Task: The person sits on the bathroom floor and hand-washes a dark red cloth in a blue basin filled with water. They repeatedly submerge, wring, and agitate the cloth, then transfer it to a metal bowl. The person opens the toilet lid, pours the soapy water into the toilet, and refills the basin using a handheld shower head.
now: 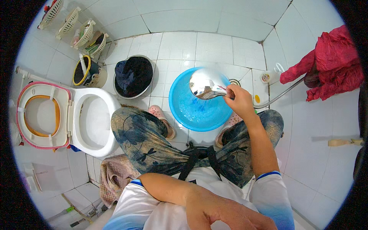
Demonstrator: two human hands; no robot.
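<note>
My right hand (239,100) is closed around the handle of a silver shower head (205,83), held above a round blue basin (177,111). The basin stands on the floor between my feet, with churned, bubbly water in it. A grey hose (281,94) runs from near my right hand up towards the wall on the right. My left hand (234,214) lies across the front of my body, very near the camera. Its thumb side shows, but the lower edge cuts off the fingertips, so I cannot see whether it holds anything.
Left of the basin is a grey tub (150,86) of dark wet cloth (132,76). Further left stand a toilet (113,101) with its lid raised and a yellow-rimmed bucket (89,65). Red clothing (337,61) hangs at the right wall. A small white container (265,77) stands near the corner.
</note>
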